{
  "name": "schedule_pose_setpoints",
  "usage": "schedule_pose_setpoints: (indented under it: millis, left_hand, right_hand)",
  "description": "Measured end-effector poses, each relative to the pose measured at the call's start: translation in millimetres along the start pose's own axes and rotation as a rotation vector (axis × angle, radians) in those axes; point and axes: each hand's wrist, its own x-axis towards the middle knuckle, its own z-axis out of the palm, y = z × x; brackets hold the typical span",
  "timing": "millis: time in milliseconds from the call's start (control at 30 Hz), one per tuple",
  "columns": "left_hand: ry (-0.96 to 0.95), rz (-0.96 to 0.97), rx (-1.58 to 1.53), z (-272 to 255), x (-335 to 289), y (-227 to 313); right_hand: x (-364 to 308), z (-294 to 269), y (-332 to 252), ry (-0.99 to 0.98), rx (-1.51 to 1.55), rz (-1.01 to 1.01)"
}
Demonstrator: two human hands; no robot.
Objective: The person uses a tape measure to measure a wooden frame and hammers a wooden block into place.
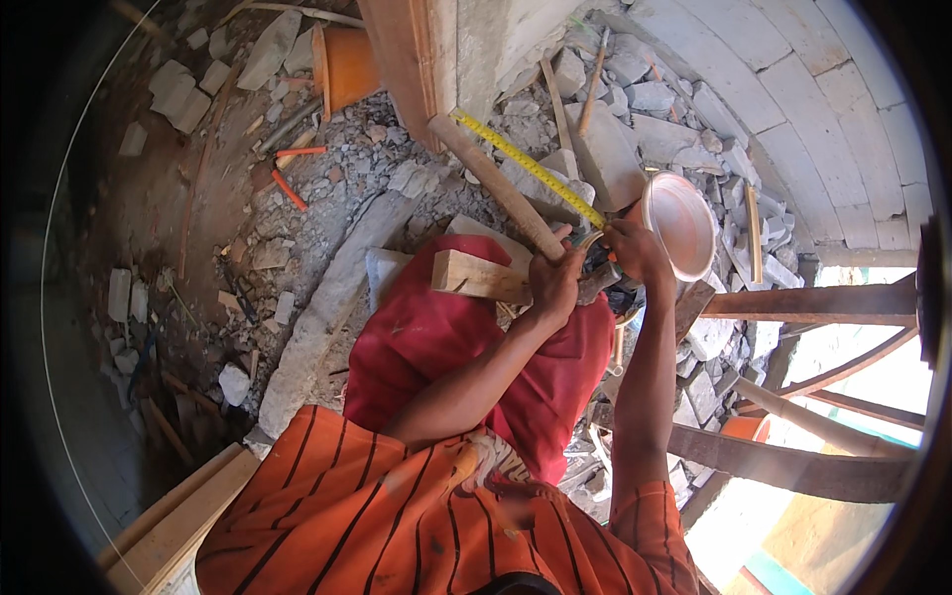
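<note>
No packages, labels, signs or screens show anywhere in this view. The rubble-strewn ground carries none.

Broken stone rubble (635,99) covers the dirt floor (149,218) beyond the hands. A curved block wall (823,109) rises to their right, sunlit. An orange bucket (345,61) lies far ahead-left; wooden beams (813,302) cross at right.

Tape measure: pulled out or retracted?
Pulled out. The yellow tape measure blade runs from the right hand up to the wooden plank.
</note>
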Motion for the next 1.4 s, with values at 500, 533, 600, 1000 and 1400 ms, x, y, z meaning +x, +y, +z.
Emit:
schedule_pose_setpoints:
  millis: [500,533,600,1000,1400]
  left_hand:
    - [0.048,0.013,-0.011,5.0,-4.6,10.8]
    - [0.05,0.037,0.023,3.3,-2.8,9.6]
    - [0.044,0.046,0.041,4.1,-2.2,6.2]
    - [0.024,0.027,-0.017,2.8,-3.1,5.3]
    - [0.063,-0.017,0.045,6.9,-4.8,16.2]
  right_hand:
    - [3.6,0.6,0.2,-0.027,0.004,-0.003]
    - [3.6,0.7,-1.9,-0.029,0.016,0.003]
    - [2.4,0.8,1.9,-0.015,0.019,-0.014]
    - [8.4,2.6,8.7,-0.016,0.045,-0.034]
    - [15.2,-3.0,14.9,-0.108,0.035,-0.184]
